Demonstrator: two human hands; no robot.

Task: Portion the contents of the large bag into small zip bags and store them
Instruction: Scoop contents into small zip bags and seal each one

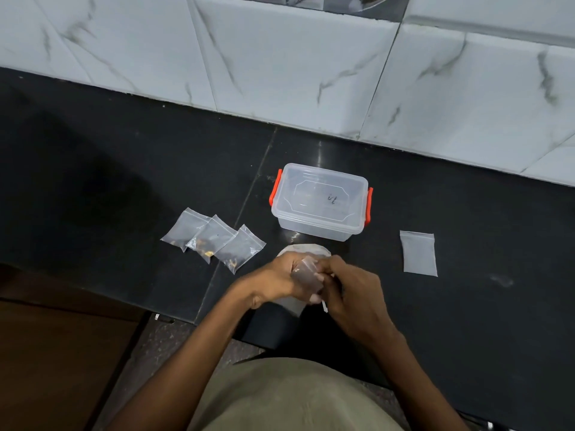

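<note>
Above the black stone worktop (pixel 435 321), left hand (pixel 273 283) and right hand (pixel 357 293) clamp a small clear zip bag (pixel 306 276); its seal should be pinched fully along before release.

Black stone counter (pixel 435 321) before me, lidded clear box (pixel 321 202) with orange latches far centre, three filled zip bags (pixel 214 239) left, one empty zip bag (pixel 418 254) right, large bag (pixel 303 250) under my hands

Your counter (pixel 124 169) is black; the wall tiles (pixel 280 57) at twelve o'clock are white — grey-veined. The box (pixel 320 203) is clear — with orange clips (pixel 275 189).
</note>
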